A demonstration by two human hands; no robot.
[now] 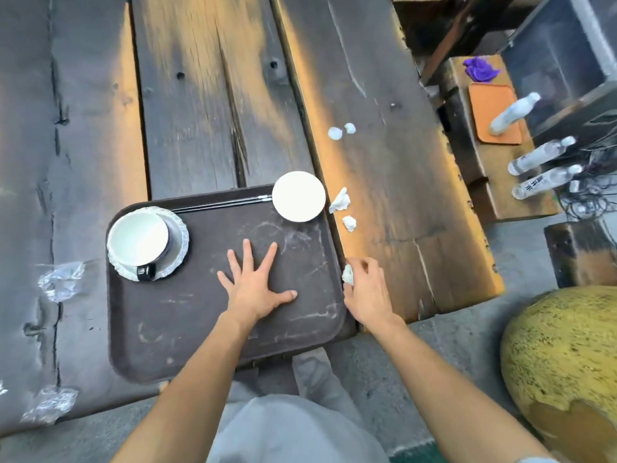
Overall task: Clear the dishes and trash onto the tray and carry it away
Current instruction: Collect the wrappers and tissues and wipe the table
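1. I see the dark brown rectangular plastic tray (207,332) lying on the weathered dark wooden plank table (207,95), its near edge overhanging the table's near side.
2. My left hand (255,289) lies flat on the tray's bare middle, palm down, fingers spread wide, holding nothing.
3. My right hand (365,290) sits at the tray's right edge, fingers curled around a small crumpled white tissue wad (348,274), which pokes out on the left of the hand.
4. On the tray's far left stands a white cup with a black handle (138,240), resting on a white scalloped saucer (178,235).
5. A small round white dish (298,196) sits at the tray's far right corner, overlapping the rim.
6. A pair of dark chopsticks (220,204) lies along the tray's far edge, between the saucer and the dish.
7. Just right of the tray, on the table, lie two more crumpled white tissue scraps (340,200); farther off lie two small white paper balls (335,133).
8. Clear crumpled plastic wrappers (60,280) lie on the table left of the tray.
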